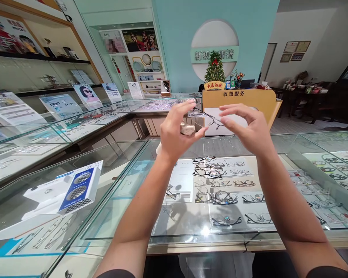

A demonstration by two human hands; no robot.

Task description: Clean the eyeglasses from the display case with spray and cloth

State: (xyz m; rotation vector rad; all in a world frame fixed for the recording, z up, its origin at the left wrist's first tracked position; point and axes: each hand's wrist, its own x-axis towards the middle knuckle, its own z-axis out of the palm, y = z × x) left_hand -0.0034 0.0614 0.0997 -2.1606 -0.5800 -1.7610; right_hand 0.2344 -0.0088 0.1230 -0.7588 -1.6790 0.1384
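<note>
A thin dark-rimmed pair of glasses point(212, 117) is held up above the glass display case. My left hand point(175, 129) has its fingers curled round one side of it, and a crumpled whitish cloth point(187, 129) sits in the palm. On the other side, my right hand point(249, 127) pinches the glasses between thumb and fingers. Beneath the hands, rows of glasses point(216, 197) lie inside the case, several with dark frames.
The glass display case point(179, 238) spans the front, with a blue and white box point(79, 189) at left. More showcases with upright cards point(88, 96) run along the left. Behind stands a yellow counter point(240, 101) with a plant point(214, 67).
</note>
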